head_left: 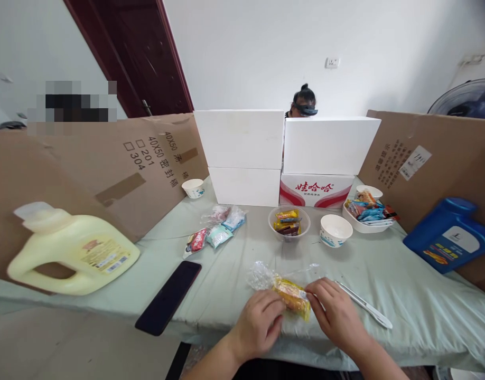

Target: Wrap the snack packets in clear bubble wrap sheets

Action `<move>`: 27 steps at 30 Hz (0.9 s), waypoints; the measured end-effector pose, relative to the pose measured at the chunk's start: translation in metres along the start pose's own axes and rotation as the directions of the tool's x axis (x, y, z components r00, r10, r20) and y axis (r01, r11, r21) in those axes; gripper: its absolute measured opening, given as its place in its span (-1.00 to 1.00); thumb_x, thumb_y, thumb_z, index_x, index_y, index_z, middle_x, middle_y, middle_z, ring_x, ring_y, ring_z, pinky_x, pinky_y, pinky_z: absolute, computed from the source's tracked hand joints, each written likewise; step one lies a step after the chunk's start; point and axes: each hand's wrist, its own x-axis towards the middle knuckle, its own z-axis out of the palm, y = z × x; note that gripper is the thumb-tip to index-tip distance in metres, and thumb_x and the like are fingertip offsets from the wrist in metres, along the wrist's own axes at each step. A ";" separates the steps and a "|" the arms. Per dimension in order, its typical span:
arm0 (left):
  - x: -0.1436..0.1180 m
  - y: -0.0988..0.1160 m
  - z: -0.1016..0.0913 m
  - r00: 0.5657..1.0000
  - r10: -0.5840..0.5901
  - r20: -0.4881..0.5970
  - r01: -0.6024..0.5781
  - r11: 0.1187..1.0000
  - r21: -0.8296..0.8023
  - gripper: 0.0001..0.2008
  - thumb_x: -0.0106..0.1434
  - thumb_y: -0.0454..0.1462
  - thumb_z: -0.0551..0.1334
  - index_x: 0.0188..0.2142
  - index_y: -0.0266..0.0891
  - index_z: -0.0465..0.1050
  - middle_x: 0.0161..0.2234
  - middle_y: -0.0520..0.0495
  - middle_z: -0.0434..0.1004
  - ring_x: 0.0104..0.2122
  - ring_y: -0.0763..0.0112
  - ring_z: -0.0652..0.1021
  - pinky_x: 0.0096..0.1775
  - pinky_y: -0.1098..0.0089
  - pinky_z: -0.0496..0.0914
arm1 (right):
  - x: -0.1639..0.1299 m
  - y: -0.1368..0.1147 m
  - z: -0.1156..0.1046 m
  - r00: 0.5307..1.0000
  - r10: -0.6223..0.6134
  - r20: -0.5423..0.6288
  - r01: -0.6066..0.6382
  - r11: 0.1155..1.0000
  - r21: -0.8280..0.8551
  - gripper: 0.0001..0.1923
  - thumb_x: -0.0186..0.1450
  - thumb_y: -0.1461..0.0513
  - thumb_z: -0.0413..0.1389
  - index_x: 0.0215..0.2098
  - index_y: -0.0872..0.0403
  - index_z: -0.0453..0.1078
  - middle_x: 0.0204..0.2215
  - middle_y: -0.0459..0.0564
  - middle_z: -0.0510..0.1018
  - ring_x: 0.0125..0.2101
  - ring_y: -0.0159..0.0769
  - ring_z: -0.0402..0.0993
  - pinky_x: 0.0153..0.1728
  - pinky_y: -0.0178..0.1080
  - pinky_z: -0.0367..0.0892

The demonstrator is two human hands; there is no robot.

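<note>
At table edge, snack packet (pixel 293 296), apparently long axis left-right, both hands gripping.

Left hand (pixel 258 323) and right hand (pixel 335 312) pinching yellow snack packet (pixel 293 295), white knife (pixel 365 305) beside

A table (pixel 404 285) draped in pale green cloth carries a yellow jug (pixel 74 250), a black phone (pixel 169 296), white tongs (pixel 365 305) and snack packets (pixel 216 228). Bowls (pixel 335 230), white boxes (pixel 242 155) and a blue jug (pixel 450 235) line its far side.
</note>
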 end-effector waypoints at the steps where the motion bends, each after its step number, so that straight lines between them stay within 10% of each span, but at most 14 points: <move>1: 0.007 -0.005 0.001 0.996 -0.064 0.056 0.060 0.996 0.062 -0.76 0.28 -0.32 0.12 -0.06 -0.23 0.37 -0.10 -0.20 0.49 -0.10 0.19 0.49 -0.03 0.13 0.39 | 0.003 0.001 0.002 0.996 0.032 0.080 -0.031 0.999 -0.015 -0.79 0.41 0.22 -0.09 -0.17 0.02 0.38 -0.27 0.01 0.54 -0.24 -0.24 0.46 -0.20 -0.19 0.33; 6: 0.020 -0.043 0.002 0.958 -0.228 0.175 0.180 0.951 0.252 -0.56 0.29 -0.29 0.16 0.16 -0.23 0.23 0.05 -0.23 0.43 0.08 0.06 0.38 0.11 -0.12 0.22 | 0.006 0.019 0.010 0.933 0.270 0.239 -0.245 0.961 -0.128 -0.67 0.31 0.14 0.08 0.01 0.08 0.37 -0.20 0.08 0.55 -0.16 -0.10 0.45 -0.12 -0.06 0.31; 11: -0.002 -0.035 -0.017 0.975 -0.166 0.144 0.142 0.977 0.161 -0.74 0.25 -0.47 0.05 -0.23 -0.20 0.46 -0.35 -0.06 0.45 -0.23 0.28 0.45 0.02 0.09 0.32 | -0.014 -0.012 -0.016 0.917 0.093 0.387 -0.103 0.995 0.006 -0.75 0.33 0.33 -0.07 -0.21 0.02 0.44 -0.31 0.01 0.52 -0.21 -0.20 0.41 -0.15 -0.14 0.28; 16: -0.005 -0.007 -0.046 0.934 -0.125 0.334 0.168 0.980 -0.103 -0.74 0.12 -0.51 0.09 -0.30 -0.18 0.43 -0.34 -0.01 0.46 -0.32 0.39 0.48 -0.24 0.39 0.41 | -0.011 -0.034 -0.042 0.780 0.014 0.625 -0.242 0.929 0.280 -0.83 0.28 0.21 0.11 -0.16 -0.05 0.44 -0.30 -0.10 0.54 -0.25 -0.30 0.45 -0.19 -0.28 0.29; 21: 0.028 0.005 -0.033 0.990 -0.046 0.133 0.057 0.995 -0.082 -0.69 0.25 -0.45 0.03 -0.06 -0.20 0.38 -0.08 -0.14 0.48 -0.01 0.25 0.44 0.05 0.19 0.35 | 0.022 -0.016 0.000 0.883 0.253 0.395 -0.294 0.955 0.045 -0.77 0.35 0.24 -0.05 -0.16 0.05 0.42 -0.20 0.03 0.51 -0.16 -0.23 0.42 -0.12 -0.21 0.27; 27: 0.017 -0.012 -0.005 0.777 -0.520 0.355 0.389 0.840 0.379 -0.58 0.17 -0.35 0.24 0.05 -0.18 0.39 0.08 -0.21 0.41 0.01 0.01 0.45 0.00 0.02 0.39 | 0.012 -0.009 0.034 0.860 0.246 0.446 -0.191 0.967 -0.166 -0.44 0.15 0.23 0.14 0.14 0.01 0.29 -0.03 0.08 0.47 -0.03 -0.05 0.35 0.02 -0.02 0.21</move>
